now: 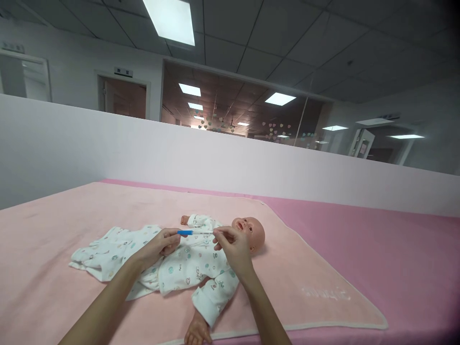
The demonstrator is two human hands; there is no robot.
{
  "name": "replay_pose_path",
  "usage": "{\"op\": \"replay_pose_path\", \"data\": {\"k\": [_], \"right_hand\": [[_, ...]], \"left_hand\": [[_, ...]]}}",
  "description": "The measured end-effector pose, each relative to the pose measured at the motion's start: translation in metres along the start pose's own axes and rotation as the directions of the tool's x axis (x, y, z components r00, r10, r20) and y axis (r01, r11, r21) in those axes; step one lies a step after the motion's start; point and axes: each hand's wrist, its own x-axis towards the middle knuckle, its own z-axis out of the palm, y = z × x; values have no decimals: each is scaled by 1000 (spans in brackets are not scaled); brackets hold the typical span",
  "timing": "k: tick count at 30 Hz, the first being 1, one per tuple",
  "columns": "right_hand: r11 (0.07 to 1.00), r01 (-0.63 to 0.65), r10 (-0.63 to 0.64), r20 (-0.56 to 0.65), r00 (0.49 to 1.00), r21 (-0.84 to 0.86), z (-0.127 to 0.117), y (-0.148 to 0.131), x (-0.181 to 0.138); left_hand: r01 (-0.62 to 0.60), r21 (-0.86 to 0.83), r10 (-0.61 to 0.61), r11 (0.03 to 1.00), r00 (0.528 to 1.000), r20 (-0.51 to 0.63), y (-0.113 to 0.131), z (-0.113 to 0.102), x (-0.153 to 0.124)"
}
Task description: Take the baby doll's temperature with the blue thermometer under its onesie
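Spanning left to right just over the doll's (190, 266) chest, the stick (199, 232) is pinched at both ends, the left hand (161, 244) gripping its blue end, the right hand (232, 247) its clear end, nearer the head.

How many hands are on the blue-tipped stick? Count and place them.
2. The left hand pinches the blue end of the stick; the right hand pinches its clear end, beside the doll. No others in view.

Doll (247, 231): one.
Blue-ended stick (196, 232): one.
Hands: two, left hand (162, 244) and right hand (233, 249).
Patterned romper (187, 263): one.
Peach blanket (305, 273): one.
Lit ceiling panel overhead (170, 19): one.
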Motion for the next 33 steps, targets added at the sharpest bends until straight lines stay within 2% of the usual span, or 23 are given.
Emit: {"op": "replay_pose_path", "data": {"k": [4,11,18,33], "right_hand": [[989,-77,73,37,997,126,7,17,8],[972,-104,102,23,995,209,8,31,10],[990,-60,57,28,998,126,9,35,9],[994,-37,42,-40,998,102,12,45,8]], "left_hand": [[0,-103,-3,995,1000,-25,1,1,-1],[65,-126,-69,990,997,-22,2,0,-1],[138,-132,-140,982,990,-7,8,4,-2],[116,-119,-113,986,993,35,-1,-1,-1]]}}
